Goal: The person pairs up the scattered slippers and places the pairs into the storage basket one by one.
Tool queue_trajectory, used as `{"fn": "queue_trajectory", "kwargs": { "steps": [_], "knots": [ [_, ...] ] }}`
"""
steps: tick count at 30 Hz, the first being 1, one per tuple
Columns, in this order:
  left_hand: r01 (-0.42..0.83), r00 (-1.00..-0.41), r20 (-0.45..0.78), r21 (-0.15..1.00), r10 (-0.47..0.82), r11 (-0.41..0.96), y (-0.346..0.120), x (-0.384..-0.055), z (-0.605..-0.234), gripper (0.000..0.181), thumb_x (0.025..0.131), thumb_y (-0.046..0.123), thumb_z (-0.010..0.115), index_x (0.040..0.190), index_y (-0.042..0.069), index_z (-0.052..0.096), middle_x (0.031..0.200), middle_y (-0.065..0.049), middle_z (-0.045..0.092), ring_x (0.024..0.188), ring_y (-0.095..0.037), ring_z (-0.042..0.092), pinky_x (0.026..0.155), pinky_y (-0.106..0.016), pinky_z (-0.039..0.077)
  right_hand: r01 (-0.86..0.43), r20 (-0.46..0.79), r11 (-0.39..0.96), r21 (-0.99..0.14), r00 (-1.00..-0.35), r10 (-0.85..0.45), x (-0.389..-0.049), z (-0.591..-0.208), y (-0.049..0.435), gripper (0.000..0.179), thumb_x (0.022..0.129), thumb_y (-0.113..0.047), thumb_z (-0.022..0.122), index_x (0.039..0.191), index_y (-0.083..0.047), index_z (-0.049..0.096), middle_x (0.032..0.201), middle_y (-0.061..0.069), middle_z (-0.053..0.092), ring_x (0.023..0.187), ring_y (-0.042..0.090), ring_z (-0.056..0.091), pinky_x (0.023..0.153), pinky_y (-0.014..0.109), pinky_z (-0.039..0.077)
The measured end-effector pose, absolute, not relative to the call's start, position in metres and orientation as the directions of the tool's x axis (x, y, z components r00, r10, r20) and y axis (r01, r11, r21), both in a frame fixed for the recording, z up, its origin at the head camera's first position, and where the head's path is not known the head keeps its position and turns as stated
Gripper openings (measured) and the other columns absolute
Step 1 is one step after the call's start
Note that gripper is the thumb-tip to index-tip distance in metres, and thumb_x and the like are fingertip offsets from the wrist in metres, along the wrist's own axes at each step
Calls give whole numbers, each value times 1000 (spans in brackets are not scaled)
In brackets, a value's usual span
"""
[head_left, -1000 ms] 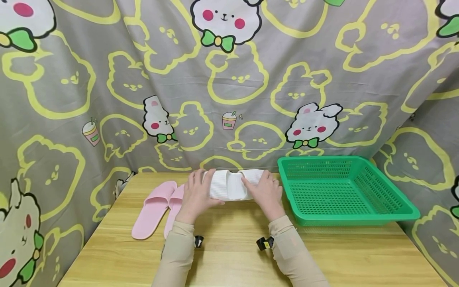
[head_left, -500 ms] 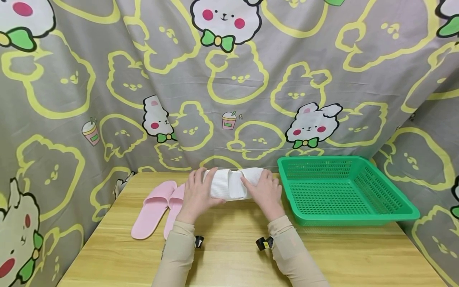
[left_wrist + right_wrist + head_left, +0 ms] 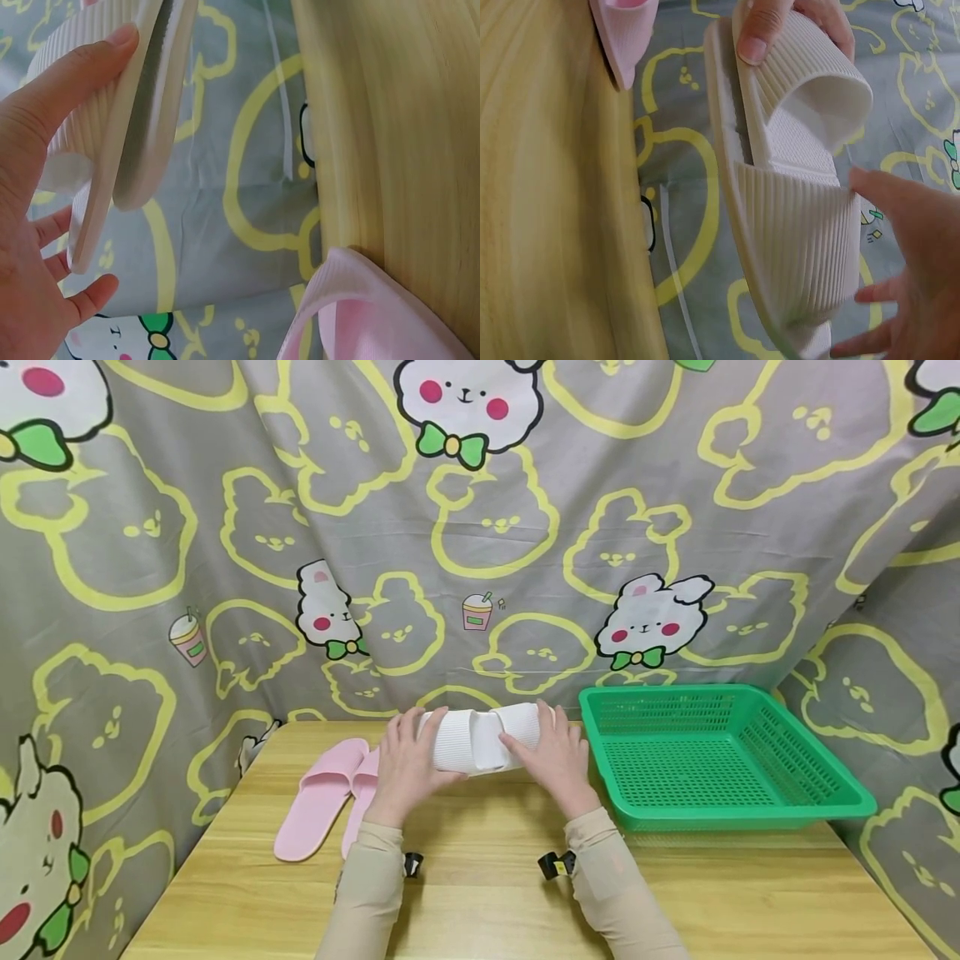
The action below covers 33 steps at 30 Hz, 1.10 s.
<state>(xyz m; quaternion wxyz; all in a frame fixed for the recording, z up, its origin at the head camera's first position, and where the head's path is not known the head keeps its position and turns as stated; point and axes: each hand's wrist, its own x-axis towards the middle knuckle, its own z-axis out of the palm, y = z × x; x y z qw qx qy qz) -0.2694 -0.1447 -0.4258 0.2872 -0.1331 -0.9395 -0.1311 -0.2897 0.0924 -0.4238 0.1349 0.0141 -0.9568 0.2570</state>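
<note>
Because the left hand [image 3: 406, 762] and right hand [image 3: 558, 762] grip the overlapped white slippers [image 3: 486, 741] at left and right ends, uneven pressure could slide them apart.

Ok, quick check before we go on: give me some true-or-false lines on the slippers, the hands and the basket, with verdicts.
1. The left hand and the right hand both hold the white slippers. True.
2. The white slippers lie inside the green basket. False: they are between the hands, to the left of the green basket.
3. The pink slippers lie on the wooden table. True.
4. Both pink slippers show in full in the head view. False: the left hand and left forearm cover part of one.
5. The straps of the white slippers are ribbed. True.
</note>
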Motion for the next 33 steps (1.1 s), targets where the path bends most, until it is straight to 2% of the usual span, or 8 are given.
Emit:
{"fn": "queue_trajectory", "kwargs": {
  "steps": [6,10,14,18,24,33],
  "knots": [
    [334,-790,590,183,169,925,-150,-270,-425,111,48,54,92,143,28,40,136,-16,42,123,-40,39,103,-54,38,-158,224,876,-455,-973,-60,-289,-422,97,105,75,-80,55,157,-27,17,159,20,23,138,47,30,104,68,32],
    [343,-786,595,197,166,918,-153,-271,-426,111,48,53,92,143,29,40,136,-14,42,123,-38,38,101,-52,39,-195,208,884,-425,-971,-114,-287,-422,100,114,69,-78,65,157,-31,11,160,20,20,138,46,30,102,66,34],
    [353,-788,592,209,169,912,-155,-272,-426,111,48,54,92,143,29,40,136,-14,42,123,-38,37,101,-52,39,-227,205,892,-391,-966,-157,-287,-423,101,122,64,-66,80,157,-32,9,160,21,17,138,46,31,102,65,36],
    [358,-796,580,220,173,908,-156,-271,-425,111,48,53,92,143,30,39,136,-14,41,124,-38,37,101,-53,39,-241,204,895,-377,-964,-173,-288,-425,102,127,63,-48,89,157,-32,6,160,21,16,139,46,27,105,66,32],
    [370,-801,572,240,177,897,-159,-270,-424,109,49,53,92,142,31,40,137,-13,41,122,-36,37,98,-52,41,-267,246,902,-338,-951,-189,-291,-431,103,131,60,-34,93,157,-32,5,158,20,18,137,45,28,104,62,35],
    [396,-801,564,248,201,884,-160,-269,-422,107,49,52,93,141,32,42,137,-13,42,121,-36,38,95,-52,44,-283,292,912,-298,-936,-195,-295,-432,105,129,59,-31,94,157,-30,11,155,19,25,134,44,32,99,58,39]
  ]
}}
